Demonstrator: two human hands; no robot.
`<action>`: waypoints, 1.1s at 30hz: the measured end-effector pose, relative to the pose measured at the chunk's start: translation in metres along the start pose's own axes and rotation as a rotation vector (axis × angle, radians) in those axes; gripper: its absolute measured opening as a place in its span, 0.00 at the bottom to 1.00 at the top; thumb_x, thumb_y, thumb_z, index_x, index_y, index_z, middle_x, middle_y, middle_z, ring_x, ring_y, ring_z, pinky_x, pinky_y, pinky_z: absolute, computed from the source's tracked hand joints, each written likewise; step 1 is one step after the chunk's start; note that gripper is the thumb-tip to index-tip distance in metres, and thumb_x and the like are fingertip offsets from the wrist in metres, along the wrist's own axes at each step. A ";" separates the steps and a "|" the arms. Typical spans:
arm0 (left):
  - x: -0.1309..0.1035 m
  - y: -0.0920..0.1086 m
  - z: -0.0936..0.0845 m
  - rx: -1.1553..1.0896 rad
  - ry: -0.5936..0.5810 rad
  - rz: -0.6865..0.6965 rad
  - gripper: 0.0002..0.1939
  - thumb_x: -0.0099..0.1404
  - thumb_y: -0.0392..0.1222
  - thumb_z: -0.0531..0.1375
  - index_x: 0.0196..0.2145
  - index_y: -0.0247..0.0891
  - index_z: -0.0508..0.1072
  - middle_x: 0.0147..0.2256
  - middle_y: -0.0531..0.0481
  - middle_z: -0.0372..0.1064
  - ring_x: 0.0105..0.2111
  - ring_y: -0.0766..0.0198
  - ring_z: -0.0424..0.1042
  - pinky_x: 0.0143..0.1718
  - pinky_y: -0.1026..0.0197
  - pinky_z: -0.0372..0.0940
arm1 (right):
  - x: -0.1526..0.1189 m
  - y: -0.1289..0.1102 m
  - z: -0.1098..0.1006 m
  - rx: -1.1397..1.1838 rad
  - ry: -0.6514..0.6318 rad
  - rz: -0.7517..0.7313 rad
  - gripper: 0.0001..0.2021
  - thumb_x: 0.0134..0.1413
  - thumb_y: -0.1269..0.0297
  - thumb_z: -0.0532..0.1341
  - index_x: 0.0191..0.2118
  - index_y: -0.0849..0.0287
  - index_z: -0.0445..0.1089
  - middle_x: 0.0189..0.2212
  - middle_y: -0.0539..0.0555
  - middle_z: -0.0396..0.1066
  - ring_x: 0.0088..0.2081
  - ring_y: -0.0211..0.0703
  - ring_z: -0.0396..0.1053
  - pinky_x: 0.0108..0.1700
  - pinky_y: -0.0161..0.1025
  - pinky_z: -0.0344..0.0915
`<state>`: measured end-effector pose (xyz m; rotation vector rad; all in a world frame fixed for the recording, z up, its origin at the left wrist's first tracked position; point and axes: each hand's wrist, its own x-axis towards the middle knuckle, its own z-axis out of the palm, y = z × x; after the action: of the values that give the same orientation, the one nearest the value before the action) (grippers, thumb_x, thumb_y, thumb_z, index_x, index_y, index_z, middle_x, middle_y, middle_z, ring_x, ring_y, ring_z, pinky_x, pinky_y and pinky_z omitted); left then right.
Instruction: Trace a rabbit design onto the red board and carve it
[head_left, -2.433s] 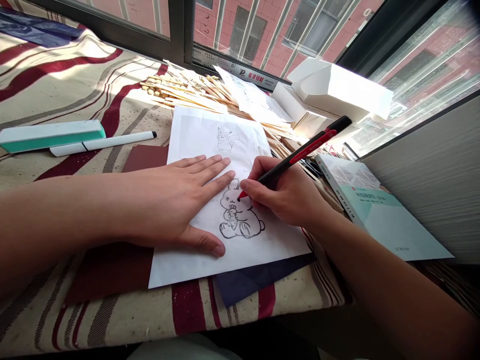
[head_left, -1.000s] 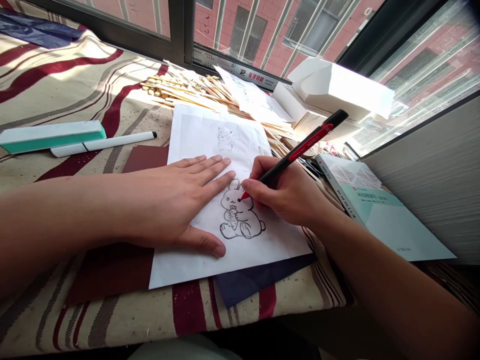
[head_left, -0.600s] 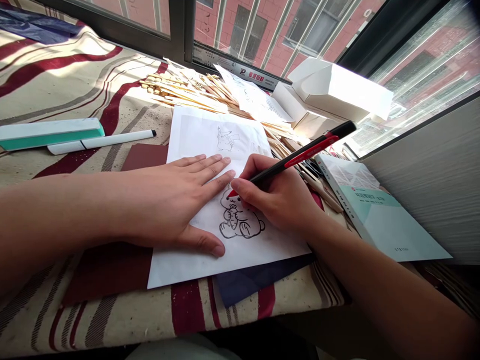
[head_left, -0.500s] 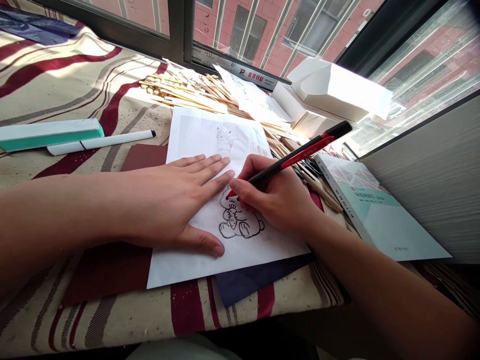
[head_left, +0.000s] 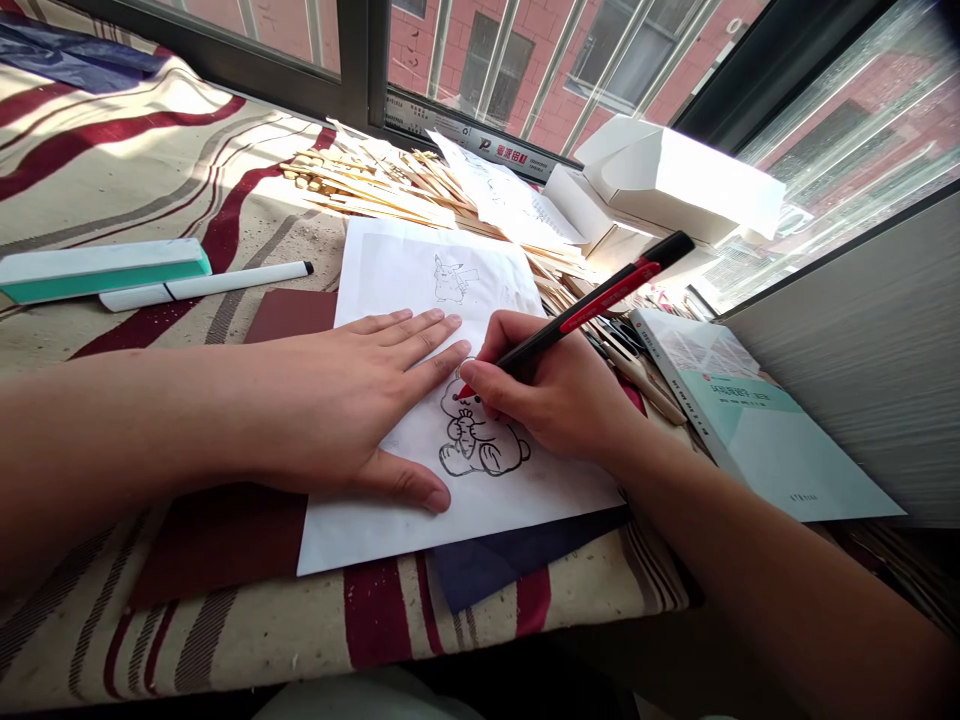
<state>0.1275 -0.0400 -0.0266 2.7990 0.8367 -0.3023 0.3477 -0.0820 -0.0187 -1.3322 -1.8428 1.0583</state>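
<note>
Right hand point(head_left: 559, 395): clenched in a writing grip around the red-and-black pen point(head_left: 577, 312); the red tip meets the paper at the head of the rabbit drawing point(head_left: 480, 440).
Left hand point(head_left: 352, 400): released and flat, palm down, pressing the white sheet point(head_left: 442, 270) against the table; fingertips lie just beside the pen tip, thumb near the rabbit's feet.
Pen position: shaft slants up and to the right from the fingers, cap end raised above the green book point(head_left: 757, 430).
Sheet: lies over a dark blue paper point(head_left: 510, 555) and a maroon paper point(head_left: 217, 540), both showing at its lower edge.
Progress (judged): the rabbit shows a full dark outline, body and feet included; the tip works at the head, part of which the hand hides, so what remains there cannot be told. A smaller figure point(head_left: 450, 278) higher on the sheet looks fainter.
Surroundings: white marker point(head_left: 206, 287) and teal case point(head_left: 101, 268) well apart to the left; wooden sticks point(head_left: 360, 180) and white box point(head_left: 675, 180) by the window.
Table covering: striped cloth point(head_left: 112, 150).
</note>
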 end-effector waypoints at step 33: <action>-0.001 -0.002 0.003 -0.004 0.071 0.029 0.64 0.65 0.82 0.55 0.80 0.29 0.49 0.79 0.29 0.30 0.80 0.35 0.39 0.78 0.36 0.45 | 0.002 0.002 -0.002 0.022 -0.014 0.001 0.15 0.58 0.64 0.71 0.30 0.55 0.63 0.20 0.42 0.69 0.21 0.33 0.62 0.26 0.36 0.58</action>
<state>0.1252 -0.0401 -0.0295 2.8305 0.8099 -0.1975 0.3497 -0.0791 -0.0195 -1.3160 -1.8352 1.0877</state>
